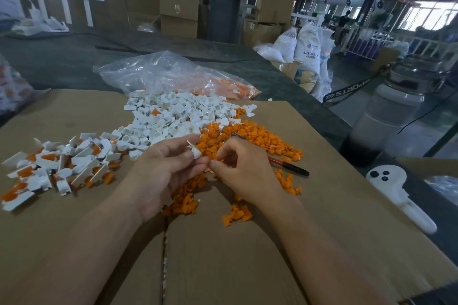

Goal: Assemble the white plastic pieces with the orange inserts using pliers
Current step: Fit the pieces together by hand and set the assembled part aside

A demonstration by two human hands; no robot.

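Note:
My left hand (163, 168) pinches a small white plastic piece (194, 151) between thumb and fingers, just above the cardboard. My right hand (243, 168) is close beside it with curled fingers that reach the edge of the orange inserts (260, 138); whether it holds an insert is hidden. A heap of loose white pieces (173, 116) lies behind my hands. Finished white-and-orange pieces (57, 168) are spread at the left. Red-handled pliers (287, 163) lie on the orange heap to the right of my right hand, untouched.
A flat cardboard sheet (247, 255) covers the table. Clear bags of parts (173, 74) lie behind the heaps. A white controller (396, 190) and a large water bottle (386, 111) stand at the right. Cartons and sacks fill the background.

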